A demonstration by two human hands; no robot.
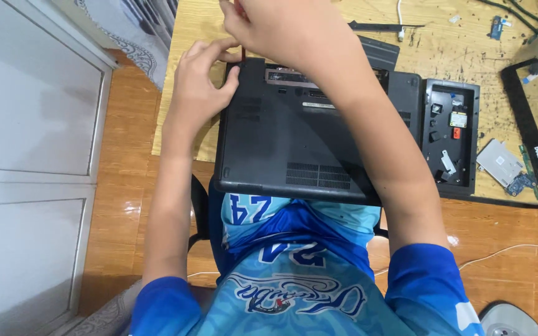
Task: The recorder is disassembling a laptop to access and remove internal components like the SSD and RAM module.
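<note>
Your right hand (281, 28) pinches a thin red-handled tool (242, 53) at the upturned laptop's (294, 137) far-left corner; your left hand (197, 87) steadies it. The laptop overhangs the table (182, 50)—a slip could gouge its casing.

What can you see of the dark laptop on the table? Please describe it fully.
The laptop lies upside down, its matte black, plastic-looking base facing up, with vent grilles near the front edge. It overhangs the wooden table toward the person. The left hand touches its far left corner; the right hand holds a thin tool there.
</note>
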